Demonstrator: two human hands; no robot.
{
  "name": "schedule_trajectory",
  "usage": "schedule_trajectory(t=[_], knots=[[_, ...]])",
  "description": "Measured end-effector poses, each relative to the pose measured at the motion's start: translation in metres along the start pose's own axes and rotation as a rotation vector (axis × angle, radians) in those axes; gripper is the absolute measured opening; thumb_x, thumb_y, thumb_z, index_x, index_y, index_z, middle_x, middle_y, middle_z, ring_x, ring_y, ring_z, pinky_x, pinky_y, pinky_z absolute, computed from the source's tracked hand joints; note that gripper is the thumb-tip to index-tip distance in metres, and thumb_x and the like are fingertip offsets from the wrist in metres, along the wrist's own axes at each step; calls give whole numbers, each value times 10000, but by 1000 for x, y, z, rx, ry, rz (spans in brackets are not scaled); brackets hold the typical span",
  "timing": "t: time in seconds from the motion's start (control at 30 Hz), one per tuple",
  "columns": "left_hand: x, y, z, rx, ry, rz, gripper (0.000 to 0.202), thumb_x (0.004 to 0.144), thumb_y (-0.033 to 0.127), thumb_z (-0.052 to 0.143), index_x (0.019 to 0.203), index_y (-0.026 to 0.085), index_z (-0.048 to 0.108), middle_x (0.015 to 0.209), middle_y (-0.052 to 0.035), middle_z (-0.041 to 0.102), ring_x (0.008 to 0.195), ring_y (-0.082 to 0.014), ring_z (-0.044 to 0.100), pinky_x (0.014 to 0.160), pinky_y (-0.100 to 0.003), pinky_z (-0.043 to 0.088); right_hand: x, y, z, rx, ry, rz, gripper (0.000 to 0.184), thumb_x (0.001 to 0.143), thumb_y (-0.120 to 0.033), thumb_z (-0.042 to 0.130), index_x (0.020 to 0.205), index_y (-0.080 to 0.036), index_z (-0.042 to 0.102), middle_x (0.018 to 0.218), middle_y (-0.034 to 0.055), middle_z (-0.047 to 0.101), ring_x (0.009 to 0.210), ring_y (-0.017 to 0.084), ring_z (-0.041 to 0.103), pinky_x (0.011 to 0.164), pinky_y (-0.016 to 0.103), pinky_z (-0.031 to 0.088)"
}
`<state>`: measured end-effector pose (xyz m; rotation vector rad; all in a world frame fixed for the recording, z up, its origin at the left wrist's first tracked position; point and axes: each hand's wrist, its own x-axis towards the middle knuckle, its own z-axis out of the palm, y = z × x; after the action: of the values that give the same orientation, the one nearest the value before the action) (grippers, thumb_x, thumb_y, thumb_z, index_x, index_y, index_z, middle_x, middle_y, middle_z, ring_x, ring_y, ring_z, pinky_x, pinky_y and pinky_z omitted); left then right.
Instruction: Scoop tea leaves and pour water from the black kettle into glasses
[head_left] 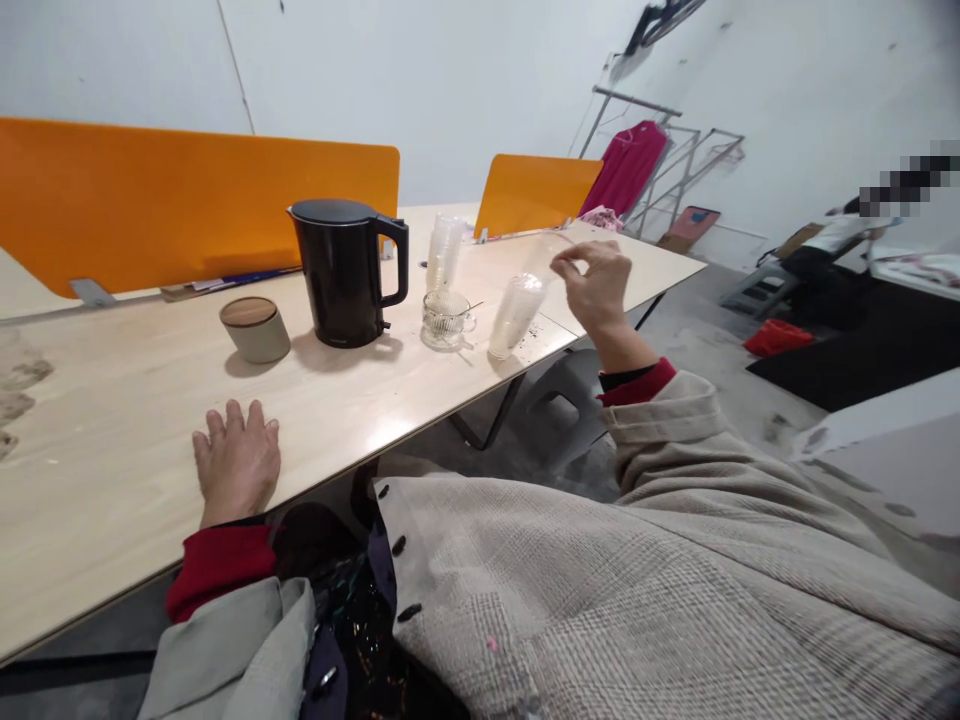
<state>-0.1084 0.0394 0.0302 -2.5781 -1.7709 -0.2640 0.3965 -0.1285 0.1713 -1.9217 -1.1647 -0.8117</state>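
My right hand (596,285) is raised over the right part of the table, thumb and fingers pinched together. At the fingertips is a faint, see-through plastic cup (544,252), its outline hard to make out. Just left of that hand, a stack of clear plastic cups (516,318) stands on the table, with dark crumbs scattered beside it. A ribbed glass cup (445,312) with a thin spoon handle sticking out sits on a saucer left of the stack. My left hand (237,458) lies flat on the tabletop, fingers spread, in front of a grey canister (261,342) with a wooden lid.
A black electric kettle (341,275) stands in the middle, its handle facing right. Behind it are another stack of clear cups (445,250) and orange dividers (202,200). The table (135,420) ends close to my body. A grey stool (559,415) is underneath; a person (832,245) is far right.
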Motion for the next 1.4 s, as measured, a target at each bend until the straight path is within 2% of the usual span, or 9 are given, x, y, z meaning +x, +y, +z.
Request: schedule_trajectory(t=[0.1, 0.2, 0.3, 0.43, 0.6, 0.8, 0.97, 1.17, 1.4], knots=[[-4, 3, -2, -48, 2, -25, 673, 1125, 377, 186, 1648, 82, 490, 1781, -268, 394, 1681, -496, 293, 1346, -702, 265, -7, -35, -17, 89, 176, -93, 128, 984, -244, 652, 915, -253, 759, 996, 77, 802, 1086, 303, 691, 1115, 557, 521], [-7, 5, -3, -73, -7, -46, 655, 1128, 364, 219, 1665, 96, 481, 1807, -247, 372, 1705, -475, 271, 1366, -686, 243, -28, -89, -9, 237, 166, -205, 118, 1025, -282, 666, 943, -261, 748, 1007, 62, 797, 1080, 279, 713, 1143, 549, 523], [-8, 5, -1, -71, 1, -51, 647, 1129, 369, 250, 1669, 106, 490, 1810, -222, 385, 1713, -456, 272, 1378, -665, 238, -60, -152, 32, 365, -43, -257, 184, 1081, -307, 606, 968, -295, 751, 1027, 35, 787, 1101, 269, 717, 1071, 517, 569], [-8, 3, 1, -72, 9, -40, 646, 1128, 369, 271, 1675, 104, 490, 1811, -224, 386, 1708, -470, 284, 1375, -676, 247, -101, -230, 108, 690, -240, -380, 182, 1073, -265, 655, 934, -256, 772, 1001, 50, 807, 1039, 255, 692, 999, 455, 574], [-9, 4, 0, -70, -1, -35, 640, 1127, 361, 300, 1679, 99, 490, 1807, -229, 390, 1700, -483, 296, 1366, -681, 260, -130, -291, 172, 782, -487, -403, 195, 1075, -223, 643, 947, -234, 790, 1057, 79, 817, 1104, 266, 633, 1061, 453, 528], [-9, 5, 3, -87, 21, -27, 638, 1130, 365, 321, 1676, 85, 495, 1796, -244, 401, 1685, -507, 316, 1354, -700, 267, -146, -312, 194, 761, -618, -475, 265, 1100, -245, 586, 968, -205, 811, 1092, 118, 820, 1119, 280, 627, 1099, 484, 516], [-9, 3, 9, -111, 52, -24, 618, 1122, 343, 358, 1662, 87, 515, 1785, -259, 413, 1688, -496, 319, 1349, -711, 273, -144, -306, 193, 750, -601, -515, 240, 1046, -249, 671, 1231, -221, 821, 1326, 127, 808, 1276, 311, 653, 1187, 561, 508], [-11, 4, 10, -130, 59, -32, 606, 1121, 338, 383, 1656, 93, 525, 1781, -257, 422, 1697, -485, 311, 1358, -705, 258, -94, -302, 200, 611, -509, -377, 462, 1100, -424, 588, 1486, -198, 707, 1489, 145, 739, 1368, 336, 624, 1238, 534, 494], [-11, 4, 8, -118, 30, -55, 600, 1132, 346, 368, 1660, 113, 530, 1793, -222, 421, 1704, -465, 307, 1369, -680, 266, -47, -352, 254, 487, -680, -319, 771, 1064, -656, 594, 1645, -152, 543, 1707, 220, 531, 1571, 399, 504, 1320, 573, 386]])
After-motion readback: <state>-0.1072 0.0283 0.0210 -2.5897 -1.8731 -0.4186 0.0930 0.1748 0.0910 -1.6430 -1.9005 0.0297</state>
